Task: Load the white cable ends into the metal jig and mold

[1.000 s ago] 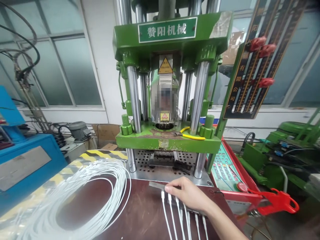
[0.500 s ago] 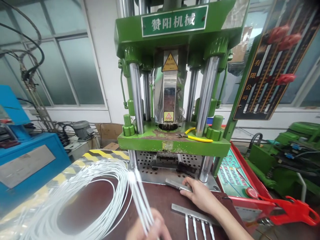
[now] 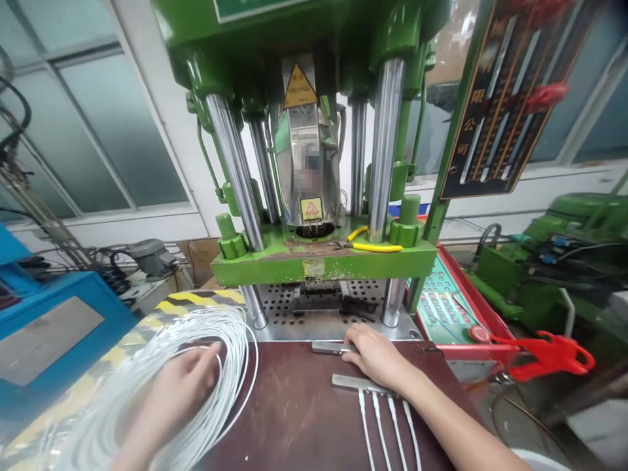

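Observation:
My right hand rests fingers-down on a short metal bar at the far edge of the dark brown table, just in front of the green press. A second metal bar lies under my right wrist, with several white cable ends running from it toward me. My left hand lies on the big coil of white cables at the left, fingers curled among the strands.
The press's perforated plate holds a dark mould under the green platen. Yellow-handled pliers lie on the platen. Right of the table sit a green keypad panel and a red handle. A blue machine stands at the left.
My left hand moved from the near middle, where it held a bunch of cable ends, left onto the coil. My right hand stayed at the far bar. The view tilted down and nearer.

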`<state>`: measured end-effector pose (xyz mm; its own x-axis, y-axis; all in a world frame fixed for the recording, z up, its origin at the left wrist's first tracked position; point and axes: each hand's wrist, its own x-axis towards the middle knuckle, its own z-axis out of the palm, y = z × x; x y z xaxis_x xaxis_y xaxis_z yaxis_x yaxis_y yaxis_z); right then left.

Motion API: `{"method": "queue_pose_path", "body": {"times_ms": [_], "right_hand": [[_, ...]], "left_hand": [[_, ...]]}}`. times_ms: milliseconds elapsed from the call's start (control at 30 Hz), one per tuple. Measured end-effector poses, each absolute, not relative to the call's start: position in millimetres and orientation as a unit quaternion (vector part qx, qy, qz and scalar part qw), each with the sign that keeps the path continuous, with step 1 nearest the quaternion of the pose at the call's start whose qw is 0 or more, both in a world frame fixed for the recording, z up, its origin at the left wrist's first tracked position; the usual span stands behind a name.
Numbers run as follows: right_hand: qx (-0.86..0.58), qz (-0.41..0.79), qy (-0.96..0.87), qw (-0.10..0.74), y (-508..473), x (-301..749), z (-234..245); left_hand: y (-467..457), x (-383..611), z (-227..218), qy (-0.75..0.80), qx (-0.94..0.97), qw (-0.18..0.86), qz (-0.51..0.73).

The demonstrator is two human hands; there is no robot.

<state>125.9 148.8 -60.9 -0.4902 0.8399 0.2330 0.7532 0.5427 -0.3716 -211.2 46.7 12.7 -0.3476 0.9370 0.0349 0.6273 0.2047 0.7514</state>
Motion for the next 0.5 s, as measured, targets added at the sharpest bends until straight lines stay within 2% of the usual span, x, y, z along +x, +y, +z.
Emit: {"method": "queue_pose_path", "body": {"times_ms": [133, 333, 500], "right_hand": [[-0.474, 0.121, -0.853, 0.184, 151.0, 123.6, -61.5], [-0.495, 0.133, -0.836, 0.197, 138.4, 151.0, -38.8], [-0.512, 0.27, -0.795, 0.179, 102.8, 207.6, -30.7]], "left_hand": [[56.2, -134.4, -15.3, 0.653, 0.631, 0.325, 0.265], [69.5, -70.8, -45.8, 0.609, 0.717, 0.264, 0.212], [71.2, -58.2, -62.8, 0.598, 0.741, 0.232, 0.197]]}}
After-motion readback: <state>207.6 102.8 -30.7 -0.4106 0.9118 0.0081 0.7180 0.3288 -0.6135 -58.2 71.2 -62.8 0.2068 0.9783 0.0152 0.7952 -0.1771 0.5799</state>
